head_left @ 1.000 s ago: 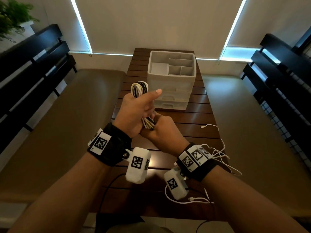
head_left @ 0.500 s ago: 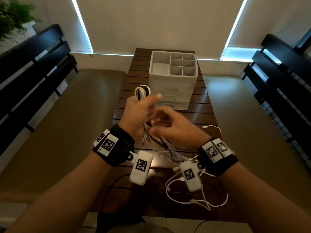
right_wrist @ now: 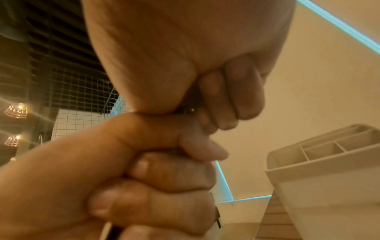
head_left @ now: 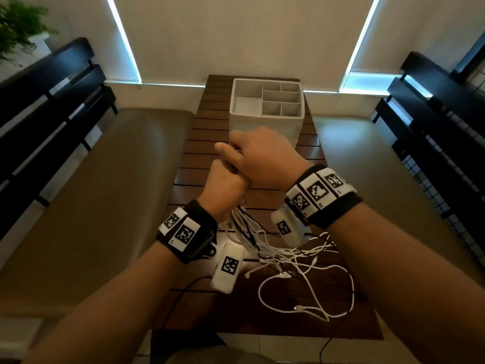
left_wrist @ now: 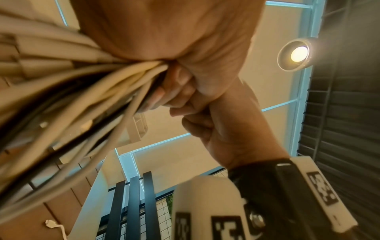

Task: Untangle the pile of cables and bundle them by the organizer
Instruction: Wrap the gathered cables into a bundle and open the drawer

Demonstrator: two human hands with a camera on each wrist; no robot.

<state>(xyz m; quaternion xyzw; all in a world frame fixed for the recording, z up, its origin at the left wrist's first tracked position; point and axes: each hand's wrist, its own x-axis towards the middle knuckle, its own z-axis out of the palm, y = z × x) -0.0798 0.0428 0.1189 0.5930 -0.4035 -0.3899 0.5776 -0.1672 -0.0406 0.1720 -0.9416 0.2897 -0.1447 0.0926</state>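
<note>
My left hand (head_left: 227, 187) grips a bundle of white and black cables (left_wrist: 86, 81) in a fist above the wooden table (head_left: 199, 153). My right hand (head_left: 258, 156) sits stacked on top of that fist, its fingers (right_wrist: 236, 97) curled round the upper end of the bundle, which is hidden. The cables' loose ends (head_left: 288, 258) hang from under the left fist and sprawl tangled over the near part of the table. Just beyond my hands stands the white organizer (head_left: 266, 122), with open top compartments.
Brown padded benches (head_left: 91, 193) run along both sides of the narrow table, with black slatted backrests (head_left: 52, 101) behind them. A thin black cable (head_left: 181, 292) trails off the table's near left edge. A potted plant (head_left: 18, 30) is at the far left.
My right hand has risen from the loose strands onto the top of the left fist and closed over the looped end. The left hand has sunk a little lower.
</note>
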